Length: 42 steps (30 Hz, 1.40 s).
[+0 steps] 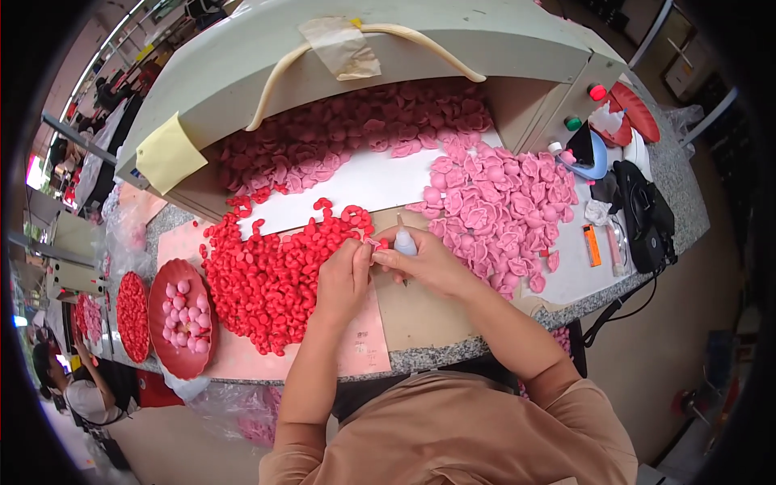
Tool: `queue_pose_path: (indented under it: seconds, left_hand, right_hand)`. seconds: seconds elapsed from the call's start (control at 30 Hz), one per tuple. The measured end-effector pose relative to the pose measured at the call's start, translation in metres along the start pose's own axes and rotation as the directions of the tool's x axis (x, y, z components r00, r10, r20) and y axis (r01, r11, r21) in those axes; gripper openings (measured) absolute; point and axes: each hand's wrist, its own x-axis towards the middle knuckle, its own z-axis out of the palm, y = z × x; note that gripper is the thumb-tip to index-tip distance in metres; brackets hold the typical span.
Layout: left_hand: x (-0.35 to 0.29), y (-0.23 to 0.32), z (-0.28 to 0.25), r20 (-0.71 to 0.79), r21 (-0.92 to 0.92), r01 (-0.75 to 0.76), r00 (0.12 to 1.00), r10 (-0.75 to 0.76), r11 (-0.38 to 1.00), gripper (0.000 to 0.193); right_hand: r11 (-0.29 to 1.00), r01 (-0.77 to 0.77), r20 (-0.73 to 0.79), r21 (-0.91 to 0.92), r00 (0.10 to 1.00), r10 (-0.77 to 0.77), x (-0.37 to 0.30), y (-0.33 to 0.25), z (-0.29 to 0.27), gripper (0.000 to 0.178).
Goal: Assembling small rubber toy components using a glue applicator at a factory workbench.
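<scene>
My left hand (343,279) is closed, with its fingertips pinching a small pink-red piece (375,242) whose exact shape is partly hidden. Close beside it, my right hand (436,265) grips a small pale squeeze bottle (405,241) with a thin nozzle pointing away from me. The right thumb and fingertips meet the left fingers at the small piece. Left of my hands spreads a heap of small glossy red pieces (267,283). On the right lies a pile of pink petal-shaped flower pieces (493,210).
A grey cabinet (517,61) arches over more pink petals (307,158). Two red oval trays stand left, one holding pink balls (184,315), the other red pieces (132,315). At right are an orange box (592,246), a black bag (645,214) and a blue dish (596,158). A person (85,396) sits far left.
</scene>
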Motion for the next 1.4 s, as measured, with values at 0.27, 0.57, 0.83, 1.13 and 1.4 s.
queue_pose_path:
  seconds: [0.27,0.57,0.83,1.13,1.4]
  left_hand:
    - [-0.001,-0.004,0.003,0.020,-0.083,0.052,0.999,-0.051,0.995,0.026]
    - [0.000,0.010,-0.004,0.053,-0.103,0.142,0.989,-0.137,0.984,0.027]
    - [0.005,0.010,0.008,-0.036,-0.535,0.009,0.999,-0.033,0.845,0.043]
    - [0.002,0.004,-0.006,-0.070,-0.475,-0.037,0.998,0.004,0.879,0.045]
    - [0.007,-0.002,0.003,0.162,-0.975,0.198,0.945,-0.285,0.104,0.044]
  right_hand:
    - [0.996,0.027,0.001,-0.082,1.000,-0.027,0.001,0.004,-0.002,0.028]
    - [0.998,-0.016,0.020,0.062,1.000,0.015,-0.003,0.009,0.004,0.030]
    - [0.804,-0.112,0.088,0.583,0.993,0.075,-0.001,0.007,-0.002,0.023]
    - [0.776,-0.203,0.189,0.598,0.976,0.110,0.009,0.018,0.017,0.028]
    - [0.976,0.014,-0.065,0.215,0.998,0.000,-0.025,-0.007,0.015,0.035]
